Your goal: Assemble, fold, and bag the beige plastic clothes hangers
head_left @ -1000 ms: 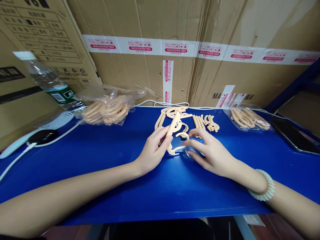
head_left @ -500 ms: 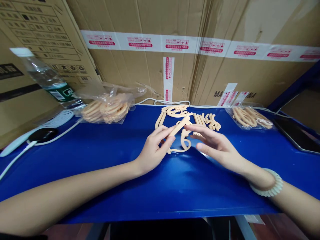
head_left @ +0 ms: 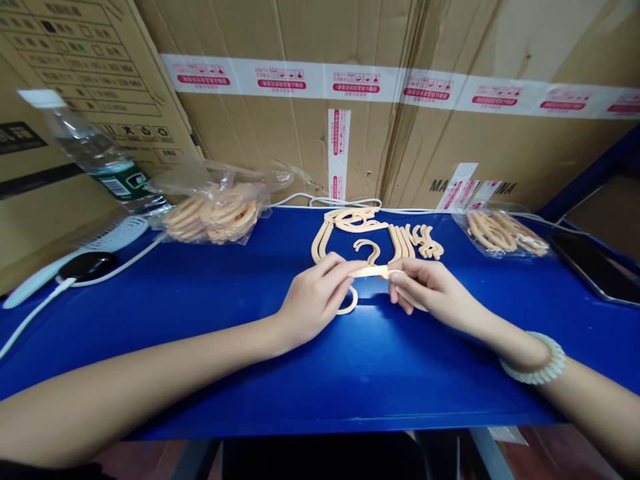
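Note:
A small peach plastic hanger (head_left: pixel 373 271) is held level above the blue table (head_left: pixel 210 313), hook pointing up and away from me. My left hand (head_left: pixel 315 300) pinches its left part, fingers closed. My right hand (head_left: pixel 425 288) pinches its right part, fingers closed too. A curved end of the hanger shows below my left fingers. Just behind lie loose peach hanger pieces (head_left: pixel 350 223) and a row of small hook parts (head_left: pixel 415 241).
A clear bag of peach rings (head_left: pixel 215 213) lies at the back left, and a second bag of parts (head_left: pixel 500 232) at the back right. A water bottle (head_left: pixel 95 160), a white fan, a black puck with a cable, a dark tablet (head_left: pixel 595 270) and cardboard boxes surround the table.
The left hand turned the peach piece from upright to level. The right hand lifted off the table and took hold of its right end.

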Demonstrator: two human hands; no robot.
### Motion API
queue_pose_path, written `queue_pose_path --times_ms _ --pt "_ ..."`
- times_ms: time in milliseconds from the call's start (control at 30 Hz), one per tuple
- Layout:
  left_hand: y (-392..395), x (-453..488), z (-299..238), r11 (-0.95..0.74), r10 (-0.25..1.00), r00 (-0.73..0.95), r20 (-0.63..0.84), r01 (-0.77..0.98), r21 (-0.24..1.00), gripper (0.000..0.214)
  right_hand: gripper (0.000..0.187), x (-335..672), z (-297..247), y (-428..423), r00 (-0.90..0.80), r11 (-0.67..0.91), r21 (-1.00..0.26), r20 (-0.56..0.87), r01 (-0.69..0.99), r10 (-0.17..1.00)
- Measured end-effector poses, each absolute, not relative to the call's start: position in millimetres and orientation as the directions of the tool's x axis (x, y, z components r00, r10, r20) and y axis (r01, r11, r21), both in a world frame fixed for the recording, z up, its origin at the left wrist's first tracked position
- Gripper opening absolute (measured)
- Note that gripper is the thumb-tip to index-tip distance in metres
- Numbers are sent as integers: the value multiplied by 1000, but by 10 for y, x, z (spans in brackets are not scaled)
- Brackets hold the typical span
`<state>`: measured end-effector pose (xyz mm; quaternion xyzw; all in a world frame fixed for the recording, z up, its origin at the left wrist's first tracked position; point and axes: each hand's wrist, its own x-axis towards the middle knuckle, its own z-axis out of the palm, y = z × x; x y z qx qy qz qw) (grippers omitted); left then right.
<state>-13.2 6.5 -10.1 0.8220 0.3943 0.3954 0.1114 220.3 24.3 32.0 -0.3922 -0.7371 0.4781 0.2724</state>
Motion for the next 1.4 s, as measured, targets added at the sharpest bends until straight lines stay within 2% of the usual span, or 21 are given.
queue_pose_path --times_ms 133,267,500,733,933,1100,1167,1233,1300,1333,1400 --pt "61 -135 -143 -700 647 525 553 697 156 35 38 2166 279 207 -605 142 -947 -65 289 794" --pt "80 -149 -176 -685 583 567 582 728 -22 31 39 2153 267 203 -632 69 -960 -124 271 765" --pt "87 -157 -133 -683 597 619 510 726 -81 26 43 2140 274 206 -638 -73 -956 -246 285 730" --pt "64 -127 -13 -689 567 639 519 714 -126 36 46 2112 299 131 -590 95 -922 -158 374 792" --pt "69 -127 -2 -707 518 668 534 686 -172 38 49 2130 256 127 -597 207 -890 -87 406 797" --pt "84 -133 -20 -728 551 658 513 679 -89 36 47 2131 231 116 -593 343 -840 31 421 804" --pt "96 -135 -27 -733 600 628 495 679 27 36 46 2137 234 108 -607 475 -762 137 441 783" --pt "109 -138 -27 -719 666 584 463 667 194 39 42 2154 241 109 -624 631 -624 277 461 730" --pt "118 -140 -18 -685 722 536 437 643 343 42 38 2176 252 125 -615 690 -536 351 486 706" --pt "120 -140 -10 -664 745 510 431 628 405 42 37 2187 260 138 -597 671 -554 345 493 724" --pt "120 -136 8 -611 792 449 414 585 533 38 38 2206 279 175 -549 559 -682 269 472 792"
